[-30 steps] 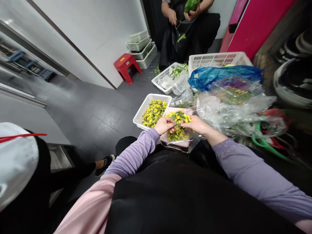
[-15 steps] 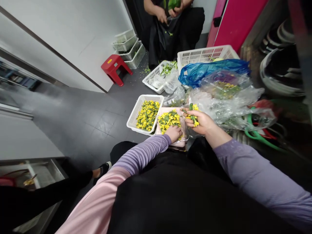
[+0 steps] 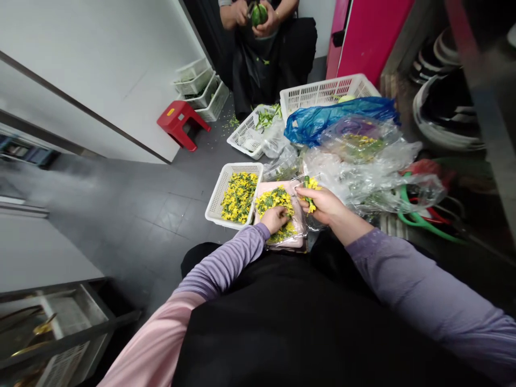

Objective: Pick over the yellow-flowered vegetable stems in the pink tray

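My left hand (image 3: 274, 219) reaches into a heap of yellow flowers with green stems (image 3: 278, 198), its fingers closed in a pinch; whatever is between them is too small to make out. That heap lies on a pink tray (image 3: 264, 186) partly lined with clear plastic. To its right, my right hand (image 3: 320, 204) is closed on a small bunch of yellow flowers (image 3: 311, 184) with green stems. Left of the tray, a white plastic basket (image 3: 215, 200) holds many more of the same flowers.
Clear plastic bags (image 3: 342, 169) and a blue bag (image 3: 334, 119) lie to the right, before a large white crate (image 3: 318, 92). A red stool (image 3: 181, 119) stands at the left. Opposite, a person's hands (image 3: 268, 22) hold a green vegetable (image 3: 258, 15) above a basket of peelings (image 3: 245, 131).
My left hand has shifted within the heap, and its fingers are now drawn together. My right hand keeps the bunch. The person opposite has turned the green vegetable. The whole view has shifted slightly.
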`<state>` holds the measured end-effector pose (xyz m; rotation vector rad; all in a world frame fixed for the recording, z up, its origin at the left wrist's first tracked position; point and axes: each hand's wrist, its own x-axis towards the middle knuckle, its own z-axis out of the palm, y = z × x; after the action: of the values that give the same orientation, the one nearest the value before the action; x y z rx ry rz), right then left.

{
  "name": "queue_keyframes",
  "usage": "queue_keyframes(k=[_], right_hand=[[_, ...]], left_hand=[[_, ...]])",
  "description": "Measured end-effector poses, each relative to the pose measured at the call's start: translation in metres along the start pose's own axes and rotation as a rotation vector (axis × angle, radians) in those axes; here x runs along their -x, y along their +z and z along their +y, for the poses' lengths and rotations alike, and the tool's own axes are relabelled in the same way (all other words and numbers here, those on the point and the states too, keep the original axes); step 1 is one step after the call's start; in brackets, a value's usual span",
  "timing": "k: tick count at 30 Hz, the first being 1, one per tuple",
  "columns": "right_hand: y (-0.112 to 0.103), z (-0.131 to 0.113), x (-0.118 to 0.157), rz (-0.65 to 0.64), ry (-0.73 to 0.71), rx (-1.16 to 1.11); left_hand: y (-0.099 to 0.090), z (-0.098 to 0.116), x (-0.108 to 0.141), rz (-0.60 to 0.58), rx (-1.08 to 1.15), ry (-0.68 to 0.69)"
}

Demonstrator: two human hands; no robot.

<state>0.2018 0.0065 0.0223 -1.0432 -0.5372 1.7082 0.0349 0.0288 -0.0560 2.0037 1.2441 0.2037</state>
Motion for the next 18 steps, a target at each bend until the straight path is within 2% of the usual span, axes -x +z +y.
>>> queue_keyframes(k=[3, 6, 10, 13, 18], right_hand=[[-0.003, 0.014, -0.005, 0.062, -0.038, 0.185], [-0.005, 0.031, -0.01, 0.066, -0.077, 0.404], [-0.001, 0.045, -0.015, -0.014, -0.057, 0.523], [0.006, 0.042, -0.013, -0.016, -0.046, 0.422], [0.014, 0.03, -0.006, 0.015, 0.027, 0.282]], left_hand=[[-0.017, 0.005, 0.01, 0.053, 0.514, -0.257], [-0.029, 0.016, 0.02, 0.055, 0.794, -0.311], [-0.035, 0.034, 0.03, 0.078, 0.8, -0.272], [-0.037, 0.041, 0.034, 0.093, 0.825, -0.261], [-0.042, 0.035, 0.037, 0.101, 1.007, -0.291]])
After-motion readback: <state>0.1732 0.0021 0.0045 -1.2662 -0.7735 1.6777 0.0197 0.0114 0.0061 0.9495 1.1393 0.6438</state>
